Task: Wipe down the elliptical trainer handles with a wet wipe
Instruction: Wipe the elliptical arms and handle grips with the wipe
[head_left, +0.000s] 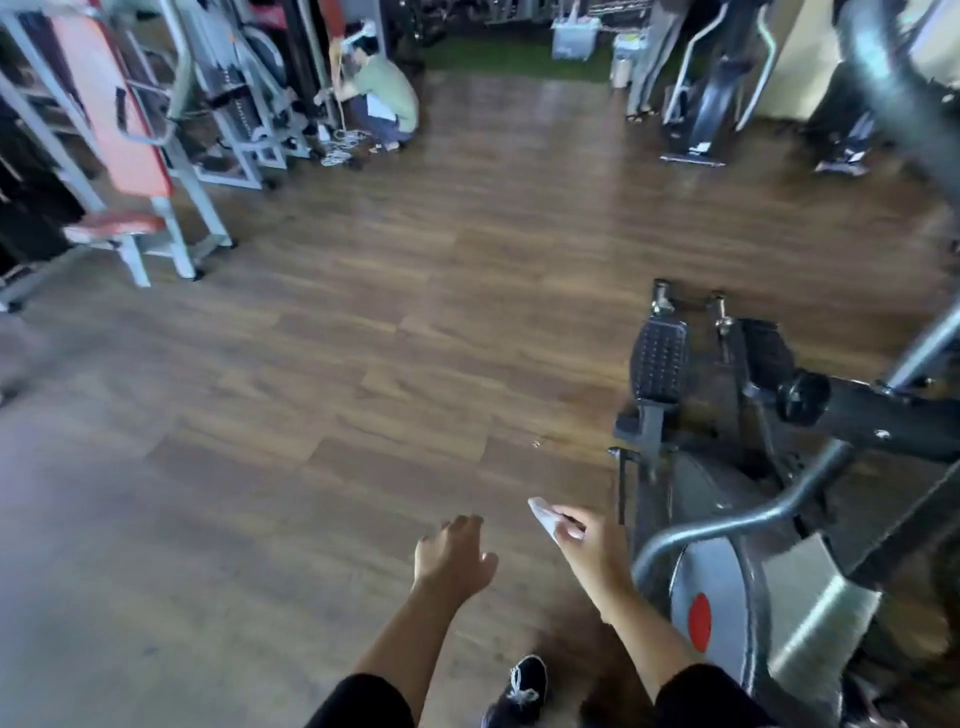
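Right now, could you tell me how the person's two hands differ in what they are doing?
The right hand pinches a white wet wipe; the left hand holds nothing, its fingers loosely curled. The right hand is beside the elliptical trainer, near its curved grey handle; the left hand hangs over bare wooden floor. Neither touches the machine.

Bare from elbow to fingertips, with black sleeves ending near the elbows; below, a black shoe with white laces.
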